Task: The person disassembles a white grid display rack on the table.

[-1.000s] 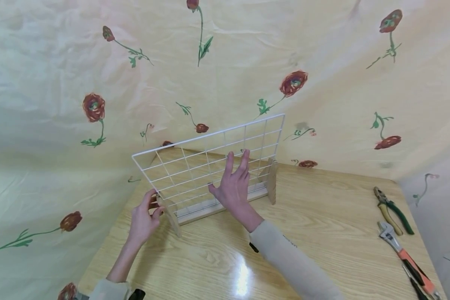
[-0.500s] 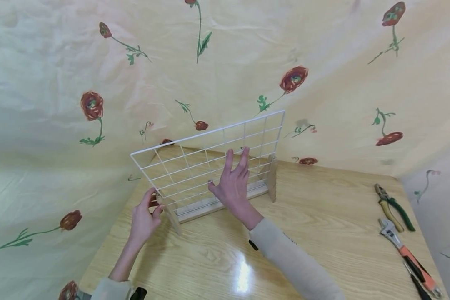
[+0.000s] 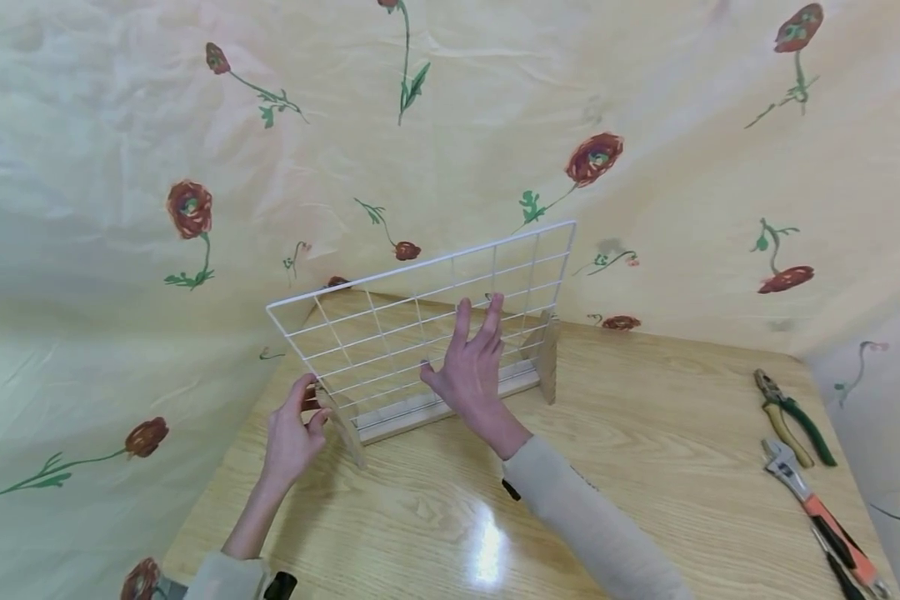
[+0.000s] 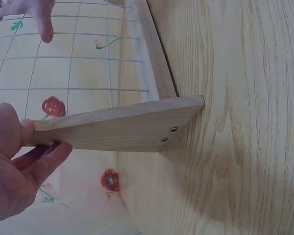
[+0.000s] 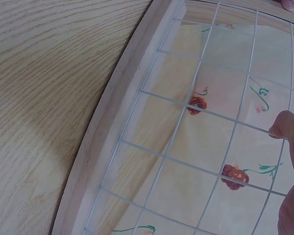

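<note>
A white wire grid (image 3: 435, 275) stands leaning back in a wooden base made of a bottom rail (image 3: 408, 418) and two end pieces. My left hand (image 3: 292, 437) grips the upper end of the left wooden end piece (image 3: 342, 425). In the left wrist view, the fingertips (image 4: 27, 128) of that hand meet the end piece, which has two screw heads (image 4: 169, 134) low on its outer face. My right hand (image 3: 468, 375) lies against the front of the grid with fingers spread. The right wooden end piece (image 3: 547, 358) stands at the grid's far right.
Pliers (image 3: 795, 417) with one yellow and one green handle lie at the right of the wooden table (image 3: 645, 433). An adjustable wrench (image 3: 817, 508) with an orange handle and a black-handled tool (image 3: 838, 557) lie below them. Flower-patterned cloth (image 3: 480, 108) hangs behind and at both sides.
</note>
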Demonstrator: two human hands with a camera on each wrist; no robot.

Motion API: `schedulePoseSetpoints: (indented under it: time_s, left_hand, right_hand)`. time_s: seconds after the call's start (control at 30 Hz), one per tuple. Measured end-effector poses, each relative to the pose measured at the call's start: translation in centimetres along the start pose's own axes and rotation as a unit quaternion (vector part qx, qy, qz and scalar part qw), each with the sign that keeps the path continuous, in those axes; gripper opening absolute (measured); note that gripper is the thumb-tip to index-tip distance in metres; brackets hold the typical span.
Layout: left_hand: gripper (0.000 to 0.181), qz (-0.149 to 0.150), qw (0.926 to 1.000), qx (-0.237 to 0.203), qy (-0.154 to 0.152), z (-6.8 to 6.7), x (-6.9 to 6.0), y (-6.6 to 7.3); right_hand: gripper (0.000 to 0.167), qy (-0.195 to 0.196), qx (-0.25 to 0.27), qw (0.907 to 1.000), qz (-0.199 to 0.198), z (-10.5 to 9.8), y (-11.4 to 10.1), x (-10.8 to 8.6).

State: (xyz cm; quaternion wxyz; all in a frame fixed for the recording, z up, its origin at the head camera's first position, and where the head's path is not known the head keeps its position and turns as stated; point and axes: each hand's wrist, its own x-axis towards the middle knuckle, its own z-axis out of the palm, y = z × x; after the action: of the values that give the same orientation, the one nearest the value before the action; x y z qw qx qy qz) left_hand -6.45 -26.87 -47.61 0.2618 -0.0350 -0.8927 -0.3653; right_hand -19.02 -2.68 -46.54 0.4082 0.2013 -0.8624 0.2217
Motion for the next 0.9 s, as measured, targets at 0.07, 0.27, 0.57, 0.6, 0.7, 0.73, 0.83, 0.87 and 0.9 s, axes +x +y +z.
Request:
schedulePoseSetpoints:
  time_s: [0.07,0.27,0.57,0.6,0.7,0.73,0.83,0.87,0.9]
  left_hand:
    - [0.057,0.003,1.0000,0.003,0.000,0.0,0.0,0.0]
    - [0.057,0.002,0.9999,0.010,-0.003,0.1,0.0,-0.1]
    - [0.055,0.013,0.9999,0.006,0.001,0.3,0.1,0.0]
    - [0.055,0.013,0.9999,0.003,0.001,0.4,0.1,0.0]
    - [0.055,0.009,0.9999,-0.010,0.000,0.4,0.1,0.1]
    - [0.056,0.008,0.9999,-0.012,0.000,0.4,0.1,0.2]
    - [0.057,0.002,0.9999,-0.013,0.003,0.3,0.0,0.3]
    - [0.057,0.000,0.9999,-0.012,0.003,0.3,-0.1,0.3]
    - [0.058,-0.002,0.9999,-0.012,0.002,0.3,-0.2,0.3]
  right_hand:
    - [0.142,0.000,-0.001,1.0000,0.000,0.1,0.0,-0.1]
    - [0.141,0.001,0.008,1.0000,0.004,0.3,0.1,0.0]
    - [0.142,0.010,0.008,0.9999,0.006,-0.2,0.0,0.3]
    - [0.143,0.012,0.009,0.9999,0.006,-0.4,-0.1,0.6]
    - [0.144,0.015,0.019,0.9997,0.008,-1.2,-0.3,1.7]
    - [0.144,0.016,0.024,0.9995,0.009,-1.5,-0.4,2.1]
    - [0.143,0.007,0.037,0.9992,0.012,-2.3,-0.7,3.1]
    - [0.143,0.003,0.037,0.9992,0.013,-2.6,-0.8,3.3]
    - [0.143,-0.002,0.033,0.9994,0.013,-2.7,-0.9,3.4]
